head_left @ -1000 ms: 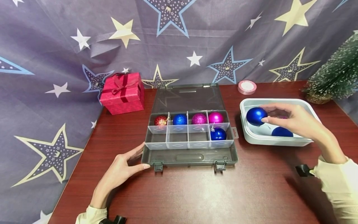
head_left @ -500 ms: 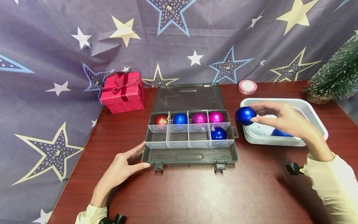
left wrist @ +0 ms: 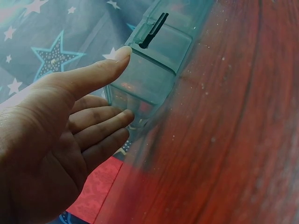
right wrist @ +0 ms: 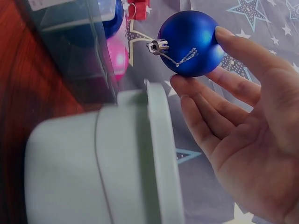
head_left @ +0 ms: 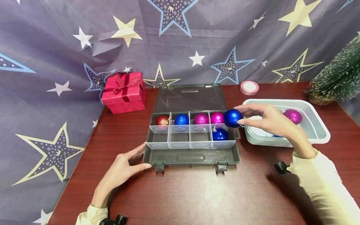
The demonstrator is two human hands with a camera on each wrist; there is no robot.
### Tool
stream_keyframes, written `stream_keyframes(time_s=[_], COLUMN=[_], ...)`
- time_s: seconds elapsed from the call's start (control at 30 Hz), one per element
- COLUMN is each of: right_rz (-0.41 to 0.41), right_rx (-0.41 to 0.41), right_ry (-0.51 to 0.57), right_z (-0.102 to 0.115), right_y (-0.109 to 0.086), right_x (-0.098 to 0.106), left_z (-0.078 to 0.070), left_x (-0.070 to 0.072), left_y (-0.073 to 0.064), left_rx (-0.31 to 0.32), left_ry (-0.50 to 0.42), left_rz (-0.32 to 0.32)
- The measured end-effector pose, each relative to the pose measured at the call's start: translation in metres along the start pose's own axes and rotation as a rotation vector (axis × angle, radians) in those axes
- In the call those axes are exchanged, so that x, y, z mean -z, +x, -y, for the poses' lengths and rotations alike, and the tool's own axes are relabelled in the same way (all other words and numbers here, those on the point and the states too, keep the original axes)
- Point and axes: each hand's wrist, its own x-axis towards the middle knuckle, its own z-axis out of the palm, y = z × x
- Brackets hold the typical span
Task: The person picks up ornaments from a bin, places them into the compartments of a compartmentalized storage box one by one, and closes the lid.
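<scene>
My right hand [head_left: 271, 122] pinches a matte blue Christmas bauble [head_left: 232, 118] between thumb and fingers. In the head view it is over the right end of a grey see-through divider case [head_left: 166, 155]. The right wrist view shows the bauble's silver cap and string loop [right wrist: 187, 57]. Glittery red [head_left: 162, 120], glittery blue [head_left: 181, 119], glittery magenta [head_left: 201, 118] and shiny pink [head_left: 217, 117] baubles fill the back row. A shiny blue bauble [head_left: 220, 134] sits front right. My left hand [head_left: 119, 170] touches the case's left front corner with extended fingers.
Right of the case stands a pale tub [head_left: 320, 136] holding a glittery magenta bauble [head_left: 293, 116] and a mostly hidden blue one. A red gift box [head_left: 123, 93], a pink ribbon roll [head_left: 249, 87] and a small frosted tree [head_left: 337, 72] stand along the back.
My right hand has carried the matte blue bauble left, from over the tub to the case's right end. The magenta bauble in the tub has come into view. My left hand stays put.
</scene>
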Motion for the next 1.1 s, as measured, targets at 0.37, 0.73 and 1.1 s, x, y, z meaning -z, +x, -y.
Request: stream_keyframes(time_s=[0.37,0.73,1.1], right_rz=[0.062,0.122,0.155], right_rx=[0.046,0.118,0.106], right_ry=[0.027,0.097,0.106], right_z=[0.007,0.014,0.02], right_y=[0.02,0.036,0.046], right_x=[-0.016,-0.034,-0.048], left_z=[0.0,-0.001,-0.001], left_x=[0.0,0.0,0.0], left_y=[0.001,0.0,0.001], left_rx=[-0.015,-0.006,-0.006], left_ry=[0.012,0.014,0.024], left_rz=[-0.007,-0.004,-0.003])
